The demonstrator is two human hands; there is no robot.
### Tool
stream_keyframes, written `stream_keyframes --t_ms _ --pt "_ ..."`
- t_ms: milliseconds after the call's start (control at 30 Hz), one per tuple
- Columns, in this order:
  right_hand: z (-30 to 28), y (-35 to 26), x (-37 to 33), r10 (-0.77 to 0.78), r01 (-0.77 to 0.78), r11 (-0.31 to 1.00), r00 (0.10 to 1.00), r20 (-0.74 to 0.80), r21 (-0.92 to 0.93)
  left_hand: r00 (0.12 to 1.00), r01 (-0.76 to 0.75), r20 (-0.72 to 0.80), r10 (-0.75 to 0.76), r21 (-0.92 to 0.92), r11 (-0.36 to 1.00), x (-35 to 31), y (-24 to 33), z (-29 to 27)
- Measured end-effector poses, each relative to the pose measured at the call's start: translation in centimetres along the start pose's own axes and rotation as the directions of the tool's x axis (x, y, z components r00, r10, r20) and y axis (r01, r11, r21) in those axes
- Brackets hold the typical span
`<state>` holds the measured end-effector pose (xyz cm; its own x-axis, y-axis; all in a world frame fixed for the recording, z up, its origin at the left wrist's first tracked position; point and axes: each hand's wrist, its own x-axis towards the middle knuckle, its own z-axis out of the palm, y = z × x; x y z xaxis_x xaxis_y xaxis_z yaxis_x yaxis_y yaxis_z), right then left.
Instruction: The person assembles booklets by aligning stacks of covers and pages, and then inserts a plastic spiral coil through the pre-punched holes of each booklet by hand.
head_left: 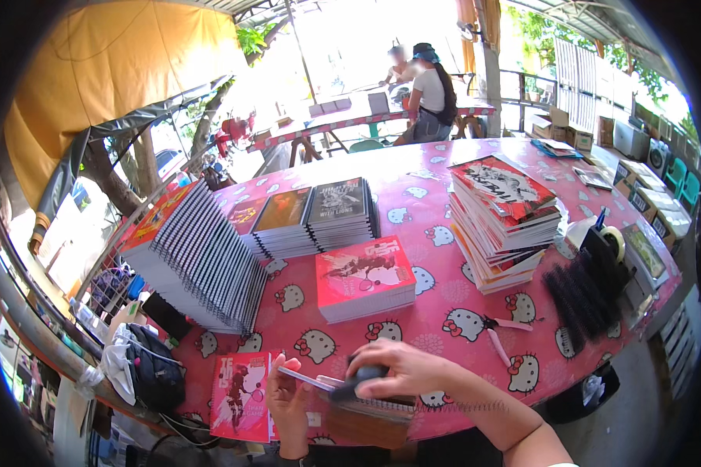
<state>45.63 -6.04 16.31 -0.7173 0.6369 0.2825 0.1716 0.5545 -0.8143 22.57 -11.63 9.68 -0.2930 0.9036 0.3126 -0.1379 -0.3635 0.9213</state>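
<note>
Near the table's front edge, my left hand (pixel 288 406) grips a thin pale-edged book (pixel 305 379), held tilted. My right hand (pixel 401 369) is closed over a dark rounded object (pixel 364 379) by the book's other end; its kind is not clear. Below this hand sits a brown box-like block (pixel 370 426), partly hidden. A thin black spiral coil (pixel 459 407) stretches to the right beneath my right forearm. A red spiral-bound book (pixel 241 395) lies flat left of my left hand. Beyond my hands rests a stack of red-covered books (pixel 366 279).
A tall stack of spiral-bound books (pixel 199 261) stands left, with shorter stacks (pixel 339 214) behind. A leaning book pile (pixel 502 218) stands right, near pink-handled pliers (pixel 506 331) and a bundle of black coils (pixel 576 303). Two people are at a far table (pixel 288 136).
</note>
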Motion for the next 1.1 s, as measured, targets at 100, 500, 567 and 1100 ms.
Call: stream_keyframes --t_ms 100,500,567,1100 --pt "-0.5 0.7 0.0 0.047 -0.045 0.999 0.995 -0.090 0.030 0.993 0.053 -0.099 -0.067 -0.137 0.989 -0.4 0.2 0.1" --pt "0.8 0.7 0.9 0.050 -0.047 0.997 0.997 -0.053 0.059 0.990 0.094 -0.093 -0.107 -0.138 0.986 0.1 -0.4 0.9" --pt "-0.5 1.2 1.0 0.097 -0.092 0.993 0.992 -0.077 0.077 0.990 -0.001 -0.137 -0.021 -0.152 0.988 0.2 0.2 1.8" --pt "0.8 1.3 2.0 0.110 -0.083 0.985 0.978 -0.177 0.151 0.999 0.033 -0.016 -0.034 -0.054 0.998 0.2 -0.5 1.6"
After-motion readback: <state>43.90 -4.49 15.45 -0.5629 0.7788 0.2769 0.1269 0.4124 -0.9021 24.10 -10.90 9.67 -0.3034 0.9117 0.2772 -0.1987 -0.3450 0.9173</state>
